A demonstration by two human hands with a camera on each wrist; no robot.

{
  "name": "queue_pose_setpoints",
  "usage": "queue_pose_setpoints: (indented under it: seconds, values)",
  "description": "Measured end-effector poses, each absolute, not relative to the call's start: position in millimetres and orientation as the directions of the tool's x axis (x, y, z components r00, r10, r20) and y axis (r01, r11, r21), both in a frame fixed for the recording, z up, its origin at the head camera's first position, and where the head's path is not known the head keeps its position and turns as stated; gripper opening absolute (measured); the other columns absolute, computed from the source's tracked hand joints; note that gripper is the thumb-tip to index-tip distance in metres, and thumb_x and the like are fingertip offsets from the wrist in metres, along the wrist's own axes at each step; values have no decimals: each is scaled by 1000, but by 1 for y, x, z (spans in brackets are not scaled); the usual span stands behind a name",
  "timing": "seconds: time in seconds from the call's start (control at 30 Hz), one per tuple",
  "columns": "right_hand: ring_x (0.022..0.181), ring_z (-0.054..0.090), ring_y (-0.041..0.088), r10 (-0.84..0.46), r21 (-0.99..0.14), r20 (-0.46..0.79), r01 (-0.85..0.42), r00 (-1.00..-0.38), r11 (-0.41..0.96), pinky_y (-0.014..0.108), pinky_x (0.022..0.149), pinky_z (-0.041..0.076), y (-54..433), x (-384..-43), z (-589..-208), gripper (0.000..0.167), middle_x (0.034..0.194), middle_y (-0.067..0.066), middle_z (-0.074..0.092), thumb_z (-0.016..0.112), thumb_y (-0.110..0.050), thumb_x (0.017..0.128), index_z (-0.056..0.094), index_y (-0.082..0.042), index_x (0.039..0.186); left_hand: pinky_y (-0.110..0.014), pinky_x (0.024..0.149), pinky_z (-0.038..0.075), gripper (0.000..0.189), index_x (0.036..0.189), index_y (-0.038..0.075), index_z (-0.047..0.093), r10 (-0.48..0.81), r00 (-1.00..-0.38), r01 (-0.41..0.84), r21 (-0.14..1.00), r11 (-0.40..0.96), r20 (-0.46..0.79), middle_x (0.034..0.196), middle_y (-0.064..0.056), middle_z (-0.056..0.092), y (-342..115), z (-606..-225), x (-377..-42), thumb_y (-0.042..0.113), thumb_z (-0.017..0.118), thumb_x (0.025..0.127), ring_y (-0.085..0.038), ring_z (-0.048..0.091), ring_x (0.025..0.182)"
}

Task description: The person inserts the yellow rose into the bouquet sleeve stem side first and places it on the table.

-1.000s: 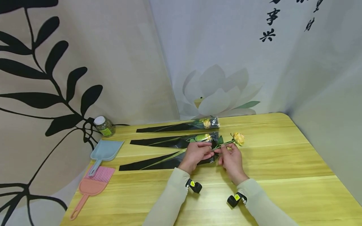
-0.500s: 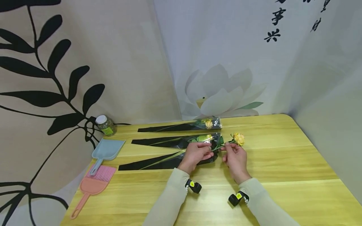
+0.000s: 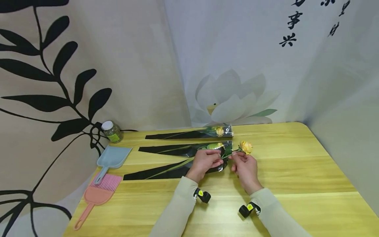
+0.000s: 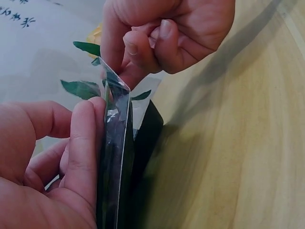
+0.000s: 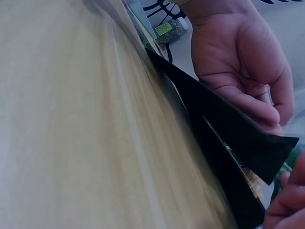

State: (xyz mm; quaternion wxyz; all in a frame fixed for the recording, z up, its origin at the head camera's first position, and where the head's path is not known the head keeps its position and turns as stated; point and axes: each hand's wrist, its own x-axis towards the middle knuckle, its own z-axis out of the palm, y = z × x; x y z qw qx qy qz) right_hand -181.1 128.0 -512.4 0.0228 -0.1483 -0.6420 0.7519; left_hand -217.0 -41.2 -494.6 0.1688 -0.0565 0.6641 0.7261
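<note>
A yellow rose with a green stem points to the right in the head view. Just below its bloom, my right hand pinches the stem. My left hand pinches the nearest black-and-clear flower sleeve close to its wide end. The lower stem runs inside this sleeve, while the bloom is outside. In the left wrist view, the sleeve's clear mouth is between both hands, with green leaves beside it. The sleeve's black back fills the middle of the right wrist view.
Two more sleeves, the middle one and the far one, lie behind, each with a yellow rose inside. To the left are a blue dustpan, a pink brush-like tool and a white-capped jar.
My right hand first slid right along the stem towards the bloom. It then moved slightly left, and the rose came closer to the sleeve's mouth. The left hand kept its hold.
</note>
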Motion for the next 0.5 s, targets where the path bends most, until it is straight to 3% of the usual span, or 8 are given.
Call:
queue_pose_setpoints:
  seconds: [0.27, 0.5]
  values:
    - [50, 55, 6, 161, -962, -212, 177, -964, -206, 19, 41, 38, 128, -180, -512, 27, 87, -4, 81, 74, -21, 102, 65, 1, 115, -20, 73, 64, 25, 121, 1, 78, 170, -940, -315, 945, -92, -296, 93, -13, 79, -42, -492, -220, 4, 70, 98, -10, 76, 74]
    - [47, 52, 7, 168, -962, -216, 180, -962, -204, 19, 41, 37, 126, -179, -516, 22, 74, -4, 73, 77, -20, 100, 66, -3, 107, -21, 73, 64, 26, 123, 1, 78, 168, -939, -317, 944, -89, -299, 95, -15, 80, -42, -491, -219, 5, 70, 98, -10, 76, 74]
